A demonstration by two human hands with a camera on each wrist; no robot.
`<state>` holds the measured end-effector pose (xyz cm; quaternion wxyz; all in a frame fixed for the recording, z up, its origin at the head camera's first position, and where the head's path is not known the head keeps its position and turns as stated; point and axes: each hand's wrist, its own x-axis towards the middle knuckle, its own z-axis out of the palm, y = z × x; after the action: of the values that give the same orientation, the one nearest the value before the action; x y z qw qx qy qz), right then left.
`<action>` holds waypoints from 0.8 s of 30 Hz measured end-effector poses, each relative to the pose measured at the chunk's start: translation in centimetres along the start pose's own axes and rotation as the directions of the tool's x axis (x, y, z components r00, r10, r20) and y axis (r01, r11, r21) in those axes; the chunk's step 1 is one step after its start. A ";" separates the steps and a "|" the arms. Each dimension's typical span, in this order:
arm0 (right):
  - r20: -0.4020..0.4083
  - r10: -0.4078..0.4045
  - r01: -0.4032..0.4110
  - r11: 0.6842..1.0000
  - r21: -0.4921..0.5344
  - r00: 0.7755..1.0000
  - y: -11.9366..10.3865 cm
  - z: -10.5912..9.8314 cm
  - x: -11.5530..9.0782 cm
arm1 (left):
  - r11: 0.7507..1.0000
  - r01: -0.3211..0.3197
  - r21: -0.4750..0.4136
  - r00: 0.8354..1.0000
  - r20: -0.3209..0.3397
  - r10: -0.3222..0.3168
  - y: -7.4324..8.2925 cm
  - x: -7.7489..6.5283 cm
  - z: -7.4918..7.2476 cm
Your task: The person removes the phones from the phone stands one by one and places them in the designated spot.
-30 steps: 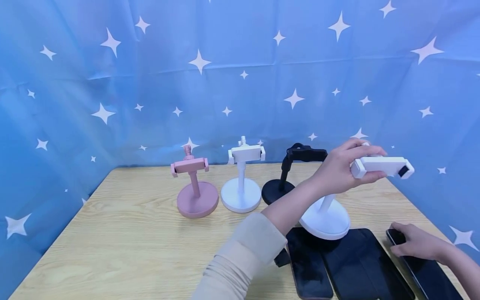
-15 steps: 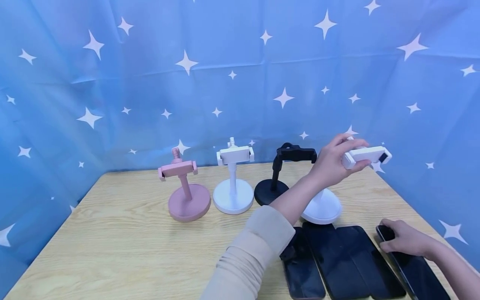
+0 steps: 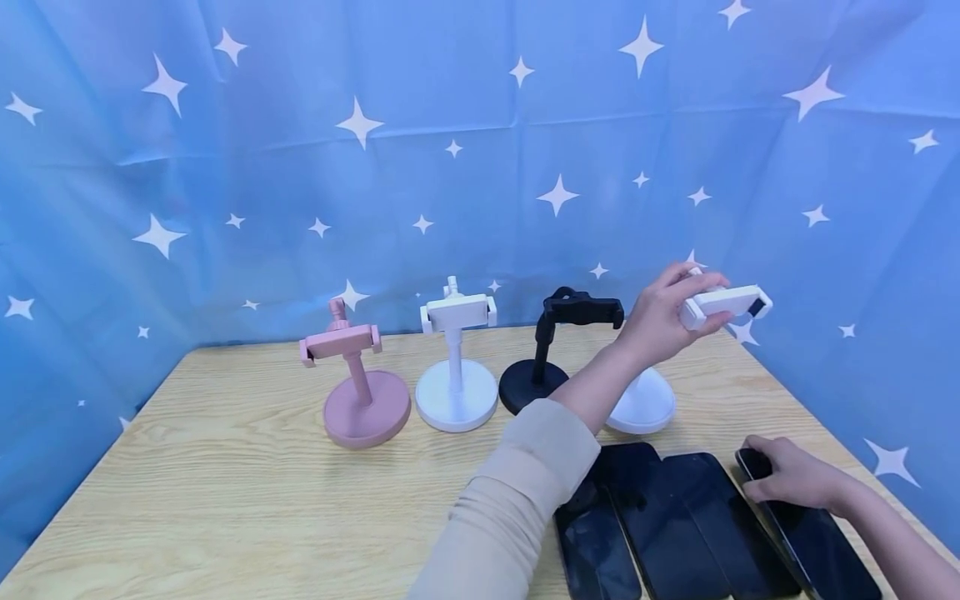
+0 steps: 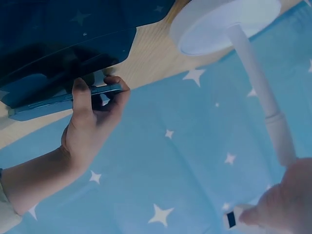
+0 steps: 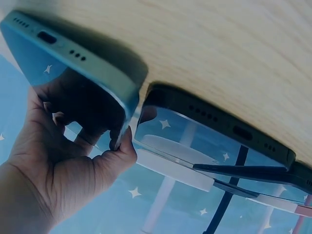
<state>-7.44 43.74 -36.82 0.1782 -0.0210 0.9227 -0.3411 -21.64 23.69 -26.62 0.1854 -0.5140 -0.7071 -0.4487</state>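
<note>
My left hand [image 3: 667,312] grips the clamp [image 3: 738,302] at the top of a white phone stand, with thumb and fingers around it. The stand's round base [image 3: 643,402] is on the table behind the phones, and my forearm hides part of its post. At the right, my right hand [image 3: 795,475] holds a dark-screened smartphone [image 3: 817,542] near its far end. In the right wrist view, my thumb and fingers take the long edges of this phone [image 5: 73,97]. The left wrist view shows the hand pinching that phone [image 4: 53,105] from both sides.
Several black phones, including a left one [image 3: 600,550] and one beside the held phone [image 3: 727,508], lie close together. A pink stand [image 3: 367,408], a second white stand [image 3: 456,400] and a black stand [image 3: 531,383] line the back. A blue star-patterned curtain [image 3: 450,208] hangs behind.
The white stand's base has moved back, away from the phones it overlapped. My left hand still grips its clamp. The right hand stays on its phone, while the head view has shifted.
</note>
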 end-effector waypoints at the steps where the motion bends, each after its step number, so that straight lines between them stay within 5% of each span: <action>1: -0.002 -0.001 0.001 1.000 0.000 1.000 0.0 0.1 0.1 | 1.000 0.002 -0.004 1.000 -0.001 -0.002 -0.1 0.0 0.0; 6: -0.014 -0.014 0.014 1.000 -0.006 1.000 0.0 0.5 0.4 | 1.000 0.006 0.024 1.000 -0.013 -0.005 -1.2 -0.2 0.4; 15: -0.028 0.029 -0.030 0.999 -0.029 0.999 -0.2 0.2 0.4 | 0.992 -0.127 0.003 0.981 -0.149 0.126 -2.7 -0.1 1.0; 20: -0.072 0.086 -0.093 0.989 -0.112 0.994 -0.3 -0.3 0.8 | 0.996 -0.081 -0.028 0.988 -0.137 0.076 -2.5 0.0 1.0; 24: -0.118 0.113 -0.134 0.973 -0.188 0.987 -0.1 -0.5 0.9 | 0.988 0.022 -0.155 0.996 -0.084 -0.035 -2.2 -0.2 1.2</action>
<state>-8.48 43.83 -36.69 0.1467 0.0373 0.9595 -0.2378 -23.29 24.37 -28.39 0.1694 -0.4968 -0.6689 -0.5265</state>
